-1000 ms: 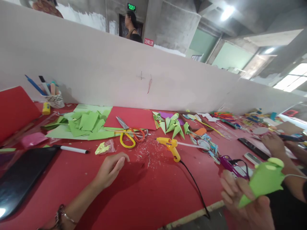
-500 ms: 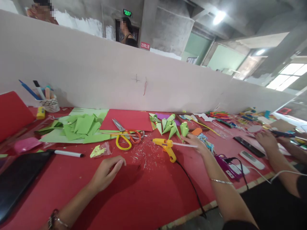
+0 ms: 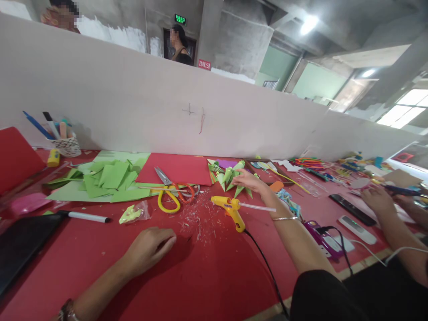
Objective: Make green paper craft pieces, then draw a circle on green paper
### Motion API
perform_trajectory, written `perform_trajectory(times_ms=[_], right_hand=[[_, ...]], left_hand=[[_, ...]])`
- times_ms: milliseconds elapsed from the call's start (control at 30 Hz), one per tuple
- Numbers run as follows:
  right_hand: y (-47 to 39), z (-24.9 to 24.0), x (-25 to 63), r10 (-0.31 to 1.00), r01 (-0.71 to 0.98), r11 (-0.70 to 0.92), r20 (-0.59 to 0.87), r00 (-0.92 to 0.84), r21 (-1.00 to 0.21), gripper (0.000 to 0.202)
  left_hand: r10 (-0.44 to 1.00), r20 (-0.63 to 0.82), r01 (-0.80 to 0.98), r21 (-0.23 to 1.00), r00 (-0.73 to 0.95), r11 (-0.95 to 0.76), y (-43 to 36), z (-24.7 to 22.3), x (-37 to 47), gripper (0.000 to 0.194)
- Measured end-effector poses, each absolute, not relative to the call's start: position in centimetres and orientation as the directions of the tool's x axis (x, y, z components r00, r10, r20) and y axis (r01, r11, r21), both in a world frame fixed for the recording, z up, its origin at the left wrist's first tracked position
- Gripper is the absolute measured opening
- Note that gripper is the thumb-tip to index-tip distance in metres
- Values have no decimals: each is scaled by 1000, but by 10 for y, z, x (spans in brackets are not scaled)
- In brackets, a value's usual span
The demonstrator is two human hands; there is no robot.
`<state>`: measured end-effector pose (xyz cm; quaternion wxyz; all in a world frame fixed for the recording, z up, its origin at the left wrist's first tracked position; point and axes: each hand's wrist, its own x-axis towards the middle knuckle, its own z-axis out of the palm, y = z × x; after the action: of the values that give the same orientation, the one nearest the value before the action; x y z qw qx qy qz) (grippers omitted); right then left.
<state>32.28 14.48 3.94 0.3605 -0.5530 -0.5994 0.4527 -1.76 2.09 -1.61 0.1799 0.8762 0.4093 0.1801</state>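
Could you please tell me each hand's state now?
Left hand: loosely curled, nothing visible in it.
Right hand: at the green cones; grip cannot be told.

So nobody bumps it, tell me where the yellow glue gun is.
In the head view, the glue gun lies just right of center on the red table, between the scissors and the right forearm.

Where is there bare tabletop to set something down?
Widest bare patch: near middle of the red tabletop, between left hand and black cord. Narrower: between cord and right forearm. Crowded: the back, with green paper, scissors, paper cones by right hand.
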Motion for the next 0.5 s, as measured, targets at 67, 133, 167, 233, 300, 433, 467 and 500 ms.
perform_trajectory(times_ms=[67, 133, 167, 233, 300, 433, 467, 500], right_hand=[[146, 38, 320, 988, 350, -28, -78, -130, -936, 18], [144, 37, 321, 986, 377, -41, -100, -137, -925, 19], [143, 38, 324, 984, 393, -48, -112, -141, -918, 21], [141, 44, 335, 981, 430, -59, -132, -142, -901, 22], [144, 59, 350, 983, 472, -74, -145, -116, -878, 20], [167, 121, 379, 989, 663, -51, -131, -72, -747, 17], [176, 141, 380, 987, 761, -21, -132, -86, -648, 18], [185, 161, 379, 985, 841, 12, -140, -104, -541, 21]], left_hand=[[777, 168, 657, 443, 607, -610, 20, -16, -17, 34], [773, 174, 659, 430, 610, -617, 20, -17, -17, 33], [772, 175, 661, 423, 612, -620, 20, -17, -17, 33], [766, 174, 664, 405, 619, -629, 20, -19, -15, 33], [747, 183, 658, 372, 640, -655, 20, -22, -14, 31], [713, 197, 651, 300, 673, -697, 23, -28, -12, 30], [712, 192, 654, 290, 675, -698, 23, -29, -11, 29], [712, 183, 658, 281, 678, -699, 23, -29, -11, 28]])
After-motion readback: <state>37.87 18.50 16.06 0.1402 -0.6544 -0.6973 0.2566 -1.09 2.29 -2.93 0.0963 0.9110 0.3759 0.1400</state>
